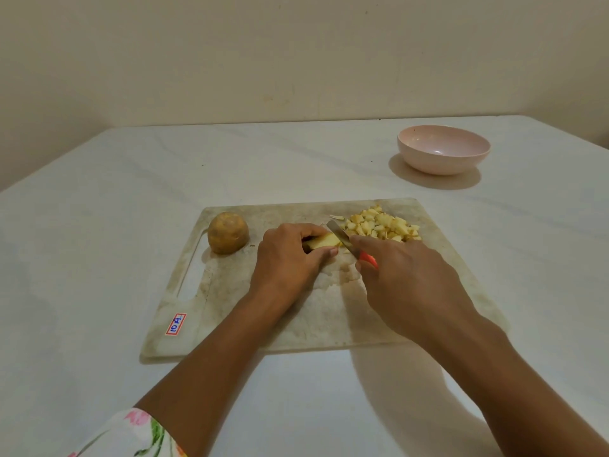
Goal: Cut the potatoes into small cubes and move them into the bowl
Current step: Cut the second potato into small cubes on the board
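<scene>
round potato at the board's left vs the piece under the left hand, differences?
The round potato shows only brown skin; the potato piece shows pale cut flesh. The round potato lies untouched; the left hand grips the potato piece, the knife blade at it. Both lie on the cutting board.

This looks like a plain room in a home where food is being prepared. A white surface stands against a plain cream wall. On it lie a worn, stained cutting board carrying a whole potato and a heap of diced pieces, and, well apart, a pink bowl.
</scene>
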